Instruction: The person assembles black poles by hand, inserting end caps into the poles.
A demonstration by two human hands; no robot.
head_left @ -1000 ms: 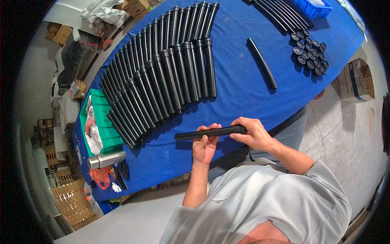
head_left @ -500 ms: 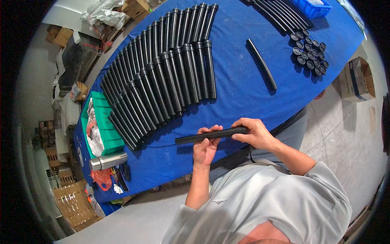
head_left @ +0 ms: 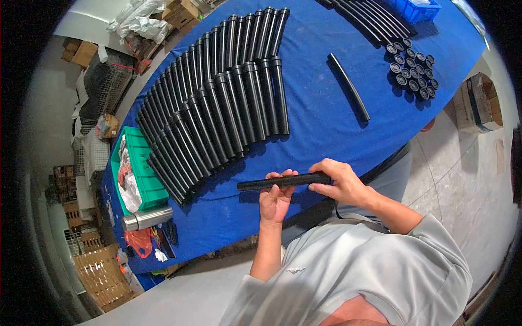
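A black tube (head_left: 253, 185) lies nearly level across my two hands, over the front edge of the blue-covered table. My left hand (head_left: 275, 204) cradles its middle from below, thumb on the near side and fingers on the far side. At the tube's right end, my right hand (head_left: 342, 183) grips it between thumb and fingers, partly hiding that end. Beyond them a single black tube (head_left: 348, 88) lies alone on the cloth. To the left, many black tubes with collared ends (head_left: 223, 111) are laid side by side in two overlapping rows.
Round black caps (head_left: 413, 70) cluster at the right, below more thin black tubes (head_left: 375, 19) and a blue bin (head_left: 416, 10). On the left stand a green crate (head_left: 149, 182) and a steel flask (head_left: 147, 218), near a red plastic bag (head_left: 139, 242). A cardboard box (head_left: 478, 103) sits on the floor.
The view has shifted slightly. Both hands keep hold of the black tube in nearly the same place, with my right fingers slightly changed around its end.
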